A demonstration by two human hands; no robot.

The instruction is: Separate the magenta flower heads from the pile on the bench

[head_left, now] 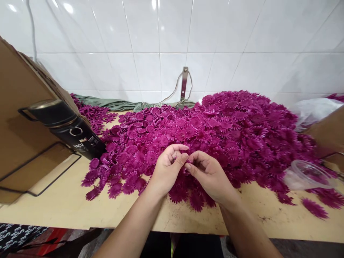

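Observation:
My left hand [170, 165] and my right hand [206, 172] meet at the fingertips in the middle of the head view, over the front of a big heap of magenta fabric flower heads [236, 132]. Thumb and fingers are pinched together on both hands. A small bit of magenta shows between them, mostly covered by the fingers, so its exact form is hidden; it matches the flower petals around it. Loose flower heads [197, 200] lie on the table just below my wrists.
A black vacuum bottle [72, 125] leans at the left beside a cardboard box [24, 118] and a black wire frame [57, 179]. At the right stand a clear plastic tub [309, 175] and another box [330, 132]. White tiles [145, 68] back the wooden table [67, 208].

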